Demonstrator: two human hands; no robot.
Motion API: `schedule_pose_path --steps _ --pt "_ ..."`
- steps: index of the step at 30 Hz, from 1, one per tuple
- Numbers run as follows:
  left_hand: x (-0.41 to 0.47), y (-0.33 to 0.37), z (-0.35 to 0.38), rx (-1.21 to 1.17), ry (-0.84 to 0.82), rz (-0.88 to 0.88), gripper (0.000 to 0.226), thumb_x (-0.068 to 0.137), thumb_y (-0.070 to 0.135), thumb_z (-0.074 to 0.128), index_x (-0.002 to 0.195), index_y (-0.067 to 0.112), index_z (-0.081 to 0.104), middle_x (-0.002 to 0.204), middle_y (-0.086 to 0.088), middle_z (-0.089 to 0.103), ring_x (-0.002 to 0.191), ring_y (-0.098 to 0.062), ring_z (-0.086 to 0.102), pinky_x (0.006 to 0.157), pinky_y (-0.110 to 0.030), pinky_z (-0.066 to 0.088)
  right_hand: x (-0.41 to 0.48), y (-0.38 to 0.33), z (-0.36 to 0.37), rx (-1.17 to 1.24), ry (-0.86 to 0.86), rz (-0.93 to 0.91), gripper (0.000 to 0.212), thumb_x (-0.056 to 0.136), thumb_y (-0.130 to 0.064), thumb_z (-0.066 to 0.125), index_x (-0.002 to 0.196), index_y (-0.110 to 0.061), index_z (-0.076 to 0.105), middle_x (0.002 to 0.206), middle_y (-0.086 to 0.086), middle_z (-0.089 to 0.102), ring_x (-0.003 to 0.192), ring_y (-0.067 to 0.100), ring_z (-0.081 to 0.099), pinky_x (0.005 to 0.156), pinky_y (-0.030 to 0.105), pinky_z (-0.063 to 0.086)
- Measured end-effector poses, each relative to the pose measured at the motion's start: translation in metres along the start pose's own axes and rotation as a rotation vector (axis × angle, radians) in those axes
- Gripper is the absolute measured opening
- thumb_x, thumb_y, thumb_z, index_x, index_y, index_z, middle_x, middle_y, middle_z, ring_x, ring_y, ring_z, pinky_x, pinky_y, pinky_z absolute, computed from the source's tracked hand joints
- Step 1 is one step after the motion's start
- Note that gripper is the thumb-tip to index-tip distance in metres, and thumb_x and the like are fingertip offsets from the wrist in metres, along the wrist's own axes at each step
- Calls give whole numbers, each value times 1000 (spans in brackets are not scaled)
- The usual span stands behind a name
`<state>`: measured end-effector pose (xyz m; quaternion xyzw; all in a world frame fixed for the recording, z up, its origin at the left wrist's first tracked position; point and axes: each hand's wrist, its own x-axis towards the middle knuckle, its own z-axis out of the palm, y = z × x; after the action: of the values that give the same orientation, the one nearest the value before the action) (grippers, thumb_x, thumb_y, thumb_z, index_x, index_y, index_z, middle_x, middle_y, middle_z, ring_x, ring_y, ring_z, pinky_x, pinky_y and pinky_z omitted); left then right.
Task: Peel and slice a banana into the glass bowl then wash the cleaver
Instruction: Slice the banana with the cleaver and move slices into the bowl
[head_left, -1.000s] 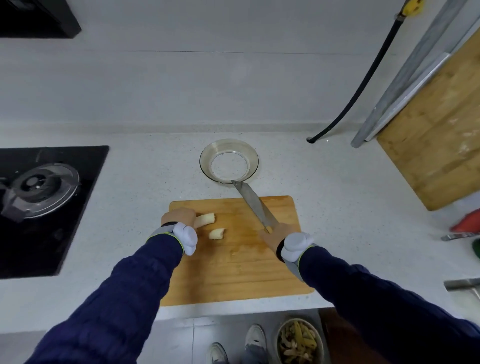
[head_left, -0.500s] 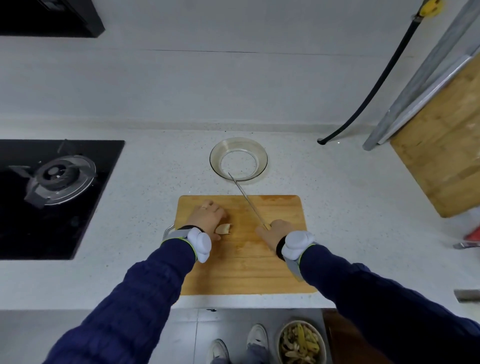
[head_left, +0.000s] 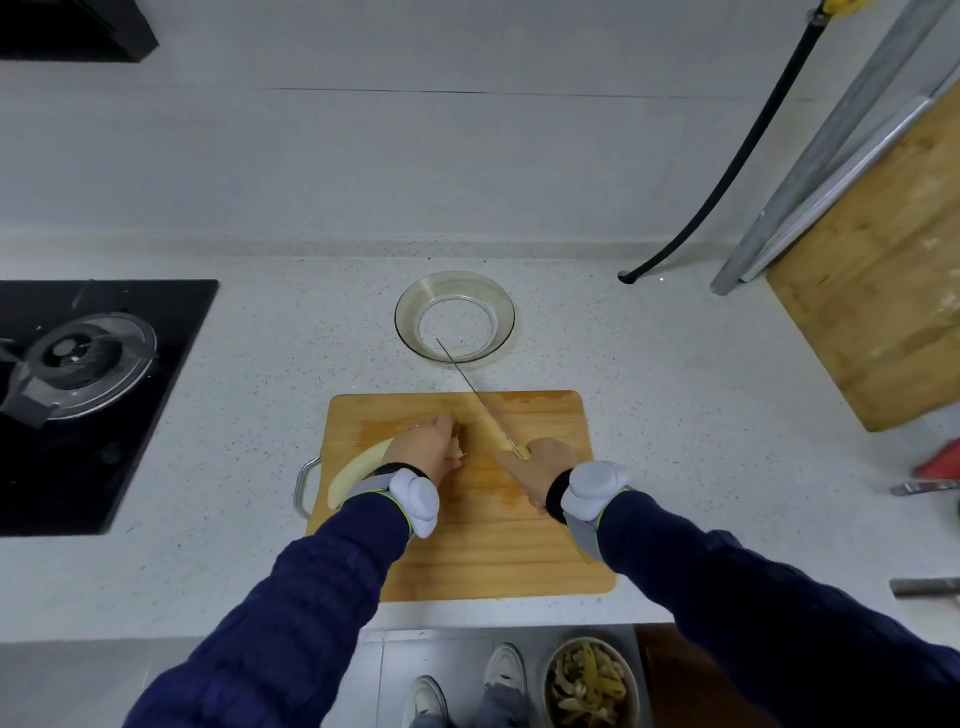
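Both hands work the slicing step: left hand pins the pale peeled banana on the wooden cutting board, right hand grips the steel cleaver; next, likely another downward cut.

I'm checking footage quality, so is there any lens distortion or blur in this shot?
Head view: wide-angle bending bows the counter edge and splays the sleeves; the cleaver shows edge-on as a thin line; the left hand looks slightly soft; lighting is even, shadows faint.
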<state>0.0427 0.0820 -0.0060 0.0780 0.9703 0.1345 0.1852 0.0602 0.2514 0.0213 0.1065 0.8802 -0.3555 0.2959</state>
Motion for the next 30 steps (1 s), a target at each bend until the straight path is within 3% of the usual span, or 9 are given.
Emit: schedule_pose_path --steps 3,8,11,13,15,19,23,26,30 --pt "1 4 5 4 25 -38 37 92 16 52 126 8 37 118 -12 58 101 -28 57 81 -37 49 1 3 -4 8 -19 -5 32 89 -34 51 69 -11 41 63 5 42 49 18 31 51 26 29" --pt "-2 0 12 13 110 119 40 91 4 46 129 14 48 128 -1 55 129 -23 35 89 -32 44 3 4 -9 33 -31 -22 34 86 -31 51 62 -14 35 59 4 39 49 18 30 52 28 28" --pt "-4 -6 15 -46 119 275 46 79 -14 43 112 11 62 117 -3 62 123 -30 39 92 -35 45 4 3 -11 49 -19 -38 35 85 -31 53 61 -15 34 61 5 40 50 18 30 54 29 29" --pt "-8 -5 17 -88 139 311 47 72 -20 45 104 8 66 124 -7 57 118 -31 43 93 -35 44 4 4 -13 46 -19 -54 35 85 -30 53 60 -15 34 63 6 41 49 18 30 55 30 30" --pt "-14 -3 20 -138 207 229 47 71 -18 45 106 7 63 132 -8 48 117 -31 43 92 -33 42 4 4 -13 37 -23 -62 34 86 -31 53 61 -14 35 66 7 44 49 17 31 56 30 32" --pt "-19 4 21 -230 339 21 29 83 4 55 112 4 55 122 -11 48 107 -29 49 82 -29 41 5 7 -15 43 -35 -63 34 85 -32 53 62 -14 36 64 5 43 48 17 31 55 30 32" --pt "-18 13 21 -211 268 -171 45 86 35 63 118 7 49 119 -7 47 102 -24 52 80 -26 40 6 9 -17 36 -52 -76 35 86 -34 53 63 -14 37 63 5 42 49 17 31 54 29 31" --pt "-16 15 23 -200 227 -228 45 85 34 65 118 8 47 119 -7 52 103 -24 54 80 -29 44 4 10 -18 27 -67 -85 32 86 -34 53 66 -13 39 67 7 44 49 17 31 54 29 30" --pt "-13 15 26 -205 247 -181 29 90 20 57 115 7 48 117 -11 54 100 -27 54 79 -34 47 2 8 -21 43 -97 -64 28 86 -32 51 72 -10 40 65 8 42 44 18 30 48 26 28"
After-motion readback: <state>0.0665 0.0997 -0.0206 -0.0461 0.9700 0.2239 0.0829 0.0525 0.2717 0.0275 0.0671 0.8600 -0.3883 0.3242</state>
